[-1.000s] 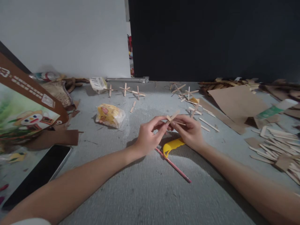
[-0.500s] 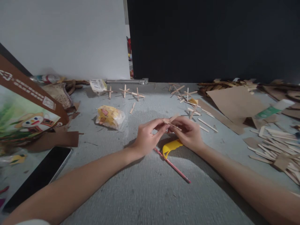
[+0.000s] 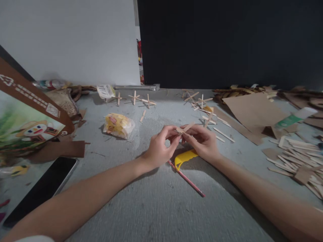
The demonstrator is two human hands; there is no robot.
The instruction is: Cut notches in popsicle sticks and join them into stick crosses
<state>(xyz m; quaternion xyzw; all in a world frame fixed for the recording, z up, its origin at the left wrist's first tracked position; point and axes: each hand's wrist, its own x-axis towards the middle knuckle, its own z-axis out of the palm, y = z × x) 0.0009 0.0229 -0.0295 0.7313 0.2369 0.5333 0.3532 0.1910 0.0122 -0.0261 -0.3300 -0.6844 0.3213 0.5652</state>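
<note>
Fingers [image 3: 174, 146] of left hand [image 3: 159, 148] and right hand [image 3: 206, 142] pinch crossed sticks [image 3: 188, 126]; I see both forearms [image 3: 85, 194] angled inward over the tabletop [image 3: 146, 208].

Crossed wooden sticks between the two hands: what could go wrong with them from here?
The crossed sticks could slip out of line or snap, as they look thin and are pinched between the fingertips of the left hand and right hand.

If the right hand dips, it might bump the yellow object lying close by, perhaps shifting the thin pink rod beside it.
</note>
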